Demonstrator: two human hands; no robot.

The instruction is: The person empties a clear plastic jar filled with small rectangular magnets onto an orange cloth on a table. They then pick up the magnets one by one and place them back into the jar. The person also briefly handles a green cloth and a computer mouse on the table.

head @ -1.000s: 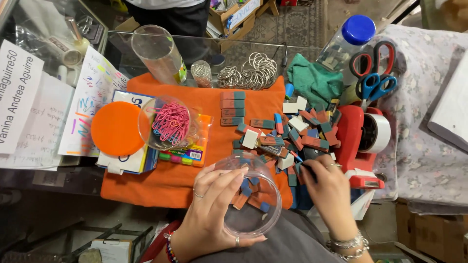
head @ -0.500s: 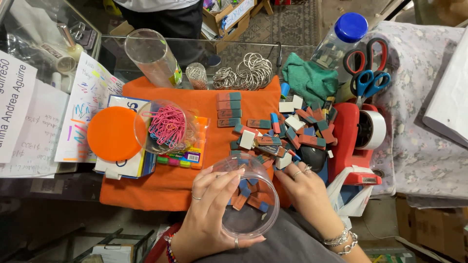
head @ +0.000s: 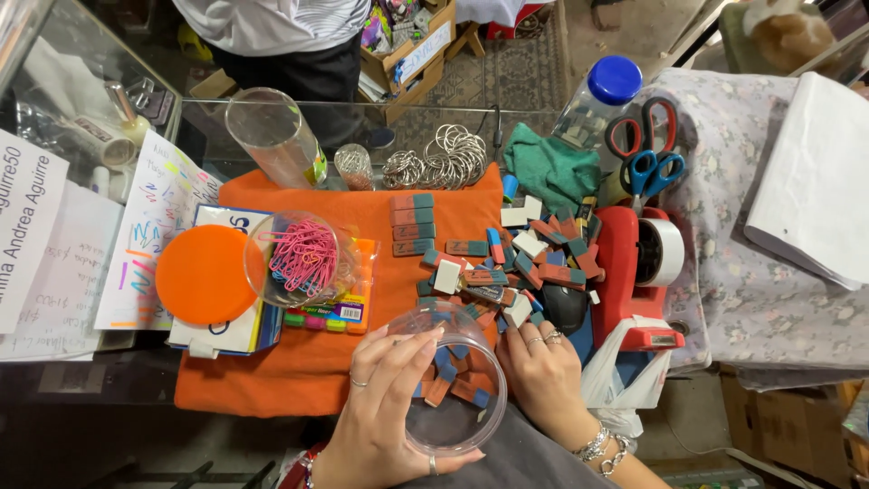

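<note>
My left hand (head: 385, 407) grips a clear round plastic jar (head: 453, 380) at the near edge of the counter. Several red-and-blue erasers lie inside the jar. My right hand (head: 543, 376) rests just right of the jar, fingertips at the near edge of a loose pile of erasers (head: 520, 263) on an orange cloth (head: 299, 362); whether it holds an eraser is hidden. A short column of erasers (head: 412, 224) lies lined up at the back of the cloth.
A clear jar of pink paper clips (head: 303, 258) and an orange lid (head: 201, 274) sit left. A red tape dispenser (head: 638, 272), scissors (head: 647, 149), a blue-capped bottle (head: 602, 95) and metal rings (head: 444, 158) stand around. Another person stands beyond the glass counter.
My right hand has drawn left from the pile toward the jar's rim. The jar and my left hand stay about where they were.
</note>
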